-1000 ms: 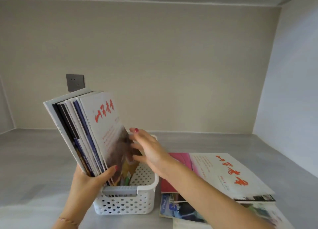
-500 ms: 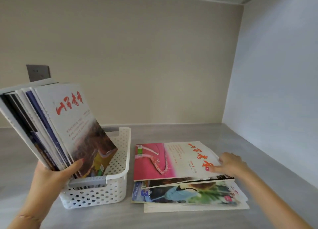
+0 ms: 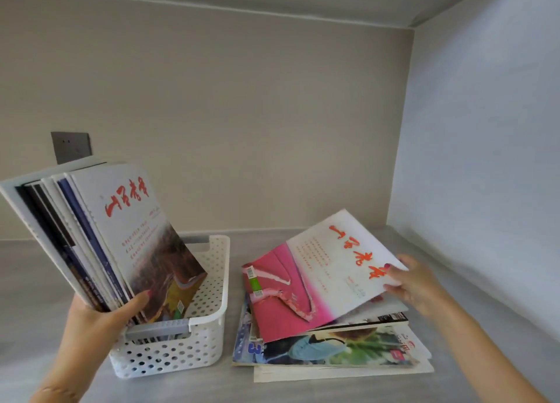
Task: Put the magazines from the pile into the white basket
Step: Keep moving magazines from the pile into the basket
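Note:
A white perforated basket [image 3: 212,296] stands on the grey surface at lower left. Several magazines [image 3: 100,239] stand in it, leaning left, the front one white with red lettering. My left hand [image 3: 103,314] grips their lower edge, thumb on the front cover. To the right lies the pile of magazines [image 3: 348,349]. My right hand [image 3: 415,284] pinches the right edge of the top magazine [image 3: 318,278], pink and white with red lettering. That edge is raised off the pile while its left edge still rests on it.
A grey wall socket [image 3: 71,146] sits on the beige back wall behind the basket. A white side wall [image 3: 485,175] closes the space on the right. Grey surface [image 3: 303,239] lies between the back wall and the pile.
My right hand left the basket, moved right to the pile, and has now taken hold of the top magazine and tilted its right edge up. My left hand keeps holding the standing magazines.

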